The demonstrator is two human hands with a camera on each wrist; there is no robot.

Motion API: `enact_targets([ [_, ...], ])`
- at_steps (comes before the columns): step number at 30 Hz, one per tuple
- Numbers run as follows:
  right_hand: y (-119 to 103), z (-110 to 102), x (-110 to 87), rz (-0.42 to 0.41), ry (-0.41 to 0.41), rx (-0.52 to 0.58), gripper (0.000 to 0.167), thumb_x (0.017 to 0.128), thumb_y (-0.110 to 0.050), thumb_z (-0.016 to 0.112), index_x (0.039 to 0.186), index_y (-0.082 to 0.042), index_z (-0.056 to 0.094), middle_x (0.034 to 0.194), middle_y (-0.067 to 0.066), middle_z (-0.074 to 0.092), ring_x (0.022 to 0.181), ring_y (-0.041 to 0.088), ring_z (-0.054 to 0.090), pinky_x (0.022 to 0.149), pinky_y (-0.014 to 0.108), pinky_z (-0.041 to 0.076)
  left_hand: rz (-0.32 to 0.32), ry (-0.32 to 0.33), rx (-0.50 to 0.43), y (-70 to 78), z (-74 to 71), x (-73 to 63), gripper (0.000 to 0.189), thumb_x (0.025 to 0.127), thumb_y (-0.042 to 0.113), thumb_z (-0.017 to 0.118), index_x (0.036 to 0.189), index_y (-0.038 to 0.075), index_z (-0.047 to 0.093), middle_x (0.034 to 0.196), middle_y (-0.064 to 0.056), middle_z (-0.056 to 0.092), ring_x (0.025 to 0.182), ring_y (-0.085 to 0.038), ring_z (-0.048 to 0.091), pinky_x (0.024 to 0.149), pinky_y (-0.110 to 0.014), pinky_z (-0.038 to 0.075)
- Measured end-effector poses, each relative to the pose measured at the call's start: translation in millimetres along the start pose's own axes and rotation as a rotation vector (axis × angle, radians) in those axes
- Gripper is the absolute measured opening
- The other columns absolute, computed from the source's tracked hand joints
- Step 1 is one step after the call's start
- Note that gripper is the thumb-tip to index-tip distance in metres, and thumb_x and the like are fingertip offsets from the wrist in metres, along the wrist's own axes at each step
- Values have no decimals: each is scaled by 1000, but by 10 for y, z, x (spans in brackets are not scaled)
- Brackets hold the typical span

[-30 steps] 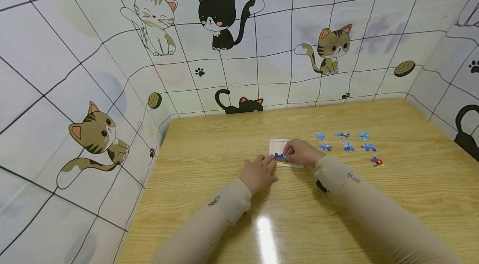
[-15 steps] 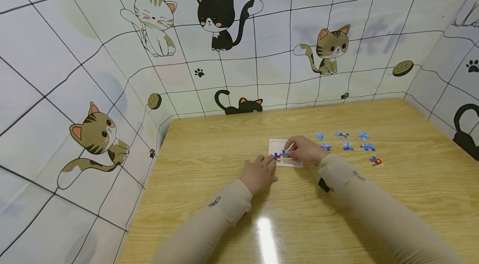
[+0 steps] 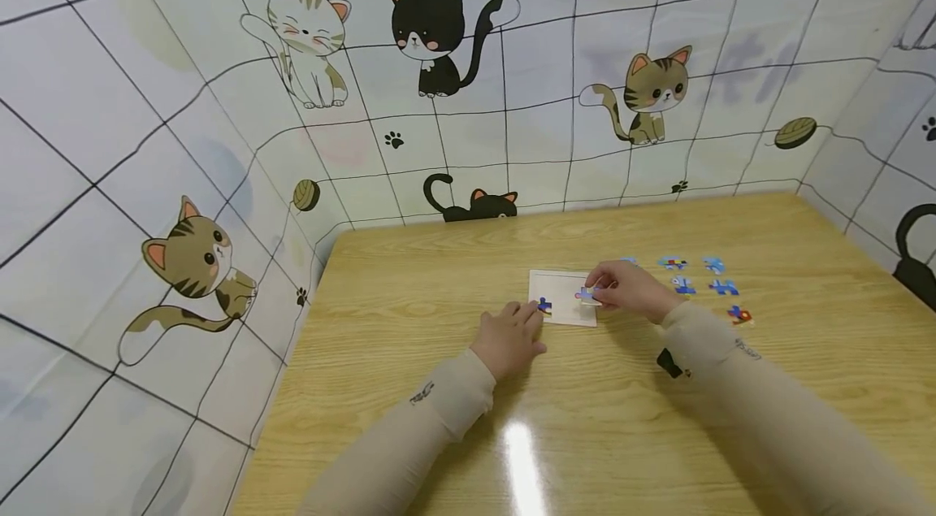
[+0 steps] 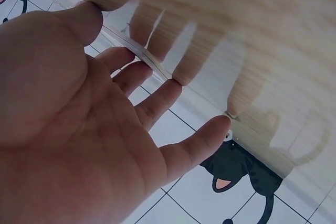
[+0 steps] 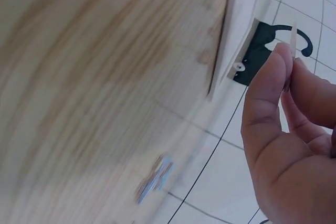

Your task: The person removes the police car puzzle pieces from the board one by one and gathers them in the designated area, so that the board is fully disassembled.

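A white puzzle tray [image 3: 566, 284] lies on the wooden table, one blue jigsaw piece [image 3: 545, 305] in its lower left corner. My left hand [image 3: 509, 340] rests at the tray's left edge, fingertips by that corner piece. In the left wrist view its fingers [image 4: 160, 100] are spread and loosely extended, holding nothing. Over the tray's right side, my right hand [image 3: 630, 287] pinches a second jigsaw piece [image 3: 587, 296] between thumb and fingers. The right wrist view shows this piece [image 5: 293, 38] edge-on, partly hidden by the fingertips, raised off the tray [image 5: 233, 35].
Right of the tray lie several loose jigsaw pieces, among them a red one [image 3: 740, 314], a blue one [image 3: 724, 287] and a multicoloured one [image 3: 673, 262]. The right hand covers part of that group. A cat-patterned wall covering [image 3: 541, 158] rises behind the table [image 3: 409, 280].
My right hand has drawn its jigsaw piece away from the corner piece, moving right and up across the tray. My left hand has stayed at the tray's left edge.
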State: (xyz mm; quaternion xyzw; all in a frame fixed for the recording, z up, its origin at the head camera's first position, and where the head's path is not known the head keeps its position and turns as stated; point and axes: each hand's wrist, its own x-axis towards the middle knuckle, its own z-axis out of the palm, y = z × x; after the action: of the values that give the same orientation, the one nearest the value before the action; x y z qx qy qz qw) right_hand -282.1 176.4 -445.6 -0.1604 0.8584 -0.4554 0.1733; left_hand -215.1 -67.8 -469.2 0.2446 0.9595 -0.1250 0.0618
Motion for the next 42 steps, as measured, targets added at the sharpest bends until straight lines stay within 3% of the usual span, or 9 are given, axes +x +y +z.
enact_targets([
  [9, 176, -222, -135, 0, 1, 15, 16, 101, 4, 55, 116, 8, 59, 100, 18, 58, 88, 31, 63, 81, 42, 59, -6, -15, 13, 11, 54, 37, 57, 106, 56, 34, 153, 23, 37, 166, 10, 26, 148, -15, 32, 96, -51, 53],
  [18, 318, -420, -296, 39, 6, 16, 18, 102, 3, 54, 119, 8, 57, 106, 19, 57, 92, 28, 62, 80, 39, 59, 9, 3, 43, 10, -22, -28, 57, 107, 54, 34, 153, 22, 36, 165, 8, 29, 146, -16, 34, 95, -49, 54],
  [29, 567, -662, -469, 30, 38, -21, 20, 101, 5, 54, 120, 12, 56, 105, 18, 57, 92, 26, 64, 80, 37, 59, 10, 25, 32, 6, -13, -56, 54, 107, 53, 35, 151, 21, 39, 164, 8, 31, 145, -17, 36, 94, -49, 54],
  [34, 693, -738, -543, 45, 46, -66, 17, 100, 8, 55, 116, 12, 58, 98, 16, 56, 82, 24, 61, 70, 33, 58, 15, 23, 63, 8, -2, -55, 55, 107, 53, 33, 152, 21, 37, 164, 8, 30, 145, -17, 36, 93, -48, 54],
  [42, 795, -847, -623, 94, 62, -298, 12, 96, 5, 61, 107, 5, 67, 91, 14, 62, 78, 25, 56, 62, 33, 49, 15, 5, 56, 8, -4, -61, 58, 107, 54, 31, 157, 23, 34, 166, 8, 27, 147, -16, 34, 95, -49, 54],
])
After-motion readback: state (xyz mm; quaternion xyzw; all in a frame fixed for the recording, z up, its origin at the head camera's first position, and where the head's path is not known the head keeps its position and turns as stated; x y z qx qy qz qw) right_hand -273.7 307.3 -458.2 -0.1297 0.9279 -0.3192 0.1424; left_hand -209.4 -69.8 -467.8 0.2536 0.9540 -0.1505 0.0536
